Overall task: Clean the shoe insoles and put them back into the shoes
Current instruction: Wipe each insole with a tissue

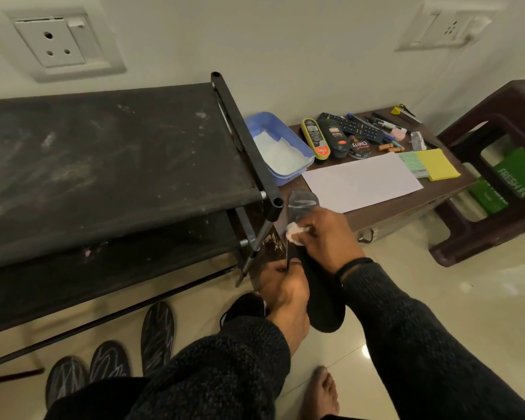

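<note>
Black insole [319, 295] is held up in the air in front of the person, beside the shoe rack [103, 165], heel end toward them and the grey toe end up by the rack post. Left hand [281, 286] has its grip clamped on the insole's left edge, about mid-length. Right hand [325, 237] pinches a white wipe [294, 233] against the upper half.

Handling guess: light, thin foam, so it should flex easily and bow if held only at one end. An edge hold near the middle looks right, as it backs the wiped area. A damp surface may get slippery.

Three more insoles [109, 359] lie on the floor under the rack. A dark shoe [246, 307] sits just behind the left wrist. Blue tub [261, 122] with more white wipes sits on the tabletop [391, 207], well clear.
</note>
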`<state>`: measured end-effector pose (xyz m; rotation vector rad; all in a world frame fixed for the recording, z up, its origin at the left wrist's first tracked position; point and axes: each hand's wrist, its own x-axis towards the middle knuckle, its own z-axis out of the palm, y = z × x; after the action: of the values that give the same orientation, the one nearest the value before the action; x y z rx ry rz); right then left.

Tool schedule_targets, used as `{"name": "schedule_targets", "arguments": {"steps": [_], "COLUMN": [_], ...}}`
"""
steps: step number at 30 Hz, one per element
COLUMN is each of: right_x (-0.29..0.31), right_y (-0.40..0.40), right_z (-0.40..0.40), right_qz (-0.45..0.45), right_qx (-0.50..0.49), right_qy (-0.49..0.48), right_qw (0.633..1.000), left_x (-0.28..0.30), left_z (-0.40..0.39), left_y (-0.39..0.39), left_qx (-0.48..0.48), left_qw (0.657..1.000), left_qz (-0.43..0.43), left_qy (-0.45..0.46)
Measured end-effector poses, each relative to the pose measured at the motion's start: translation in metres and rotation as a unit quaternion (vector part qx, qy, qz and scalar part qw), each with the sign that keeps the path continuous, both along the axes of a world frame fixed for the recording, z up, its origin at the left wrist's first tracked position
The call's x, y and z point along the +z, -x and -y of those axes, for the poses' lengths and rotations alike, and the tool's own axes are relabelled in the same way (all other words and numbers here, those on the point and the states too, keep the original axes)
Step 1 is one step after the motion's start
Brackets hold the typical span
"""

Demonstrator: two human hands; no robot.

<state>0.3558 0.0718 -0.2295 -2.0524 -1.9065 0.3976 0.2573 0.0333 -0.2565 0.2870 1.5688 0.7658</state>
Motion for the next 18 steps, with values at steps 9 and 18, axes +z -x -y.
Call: {"name": "schedule_targets", "arguments": {"steps": [9,18], "right_x": [-0.007,-0.005], "right_y": [-0.002,0.007], "right_z": [-0.046,0.014], "right_qz": [-0.024,-0.007], "right_qx": [-0.127,0.011], "right_qy": [-0.022,0.000], "right_qw": [0.991,1.000], "left_x": [0.010,0.013], "left_z": [0.003,0.004], "left_y": [0.008,0.022], "left_qx": [-0.071,-0.171], "left_qw": [0.991,0.955], "left_qz": [-0.074,-0.151], "left_qy": [-0.088,-0.188]}}
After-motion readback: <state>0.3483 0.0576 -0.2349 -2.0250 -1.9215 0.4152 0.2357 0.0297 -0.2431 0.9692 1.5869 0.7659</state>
